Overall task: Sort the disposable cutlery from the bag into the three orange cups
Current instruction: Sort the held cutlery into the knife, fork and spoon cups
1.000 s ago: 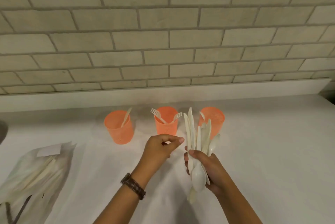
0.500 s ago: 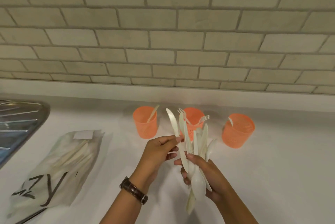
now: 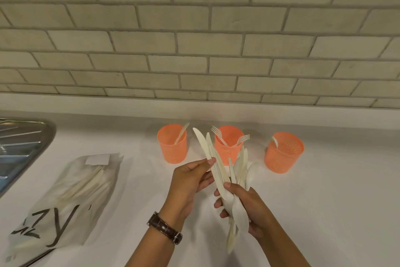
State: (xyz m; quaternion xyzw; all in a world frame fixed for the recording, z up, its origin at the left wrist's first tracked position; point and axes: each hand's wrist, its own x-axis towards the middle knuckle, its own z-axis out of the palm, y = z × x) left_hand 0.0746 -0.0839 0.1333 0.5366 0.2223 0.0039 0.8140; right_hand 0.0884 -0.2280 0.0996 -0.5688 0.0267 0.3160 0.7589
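I am looking at a wall (image 3: 194, 28) of pale beige bricks with grey joints, filling the upper half. A white ledge (image 3: 97, 104) is running along its foot, meeting a white counter (image 3: 337, 206). A ribbed steel sink drainer (image 3: 19, 143) is showing at far left. Soft, even light.

I get one head-worn wide-angle view, facing forward and down, close over left hand (image 3: 187, 186) and right hand (image 3: 254, 209) at lower centre, counter (image 3: 329, 212) across the bottom half, brick wall (image 3: 194, 28) above
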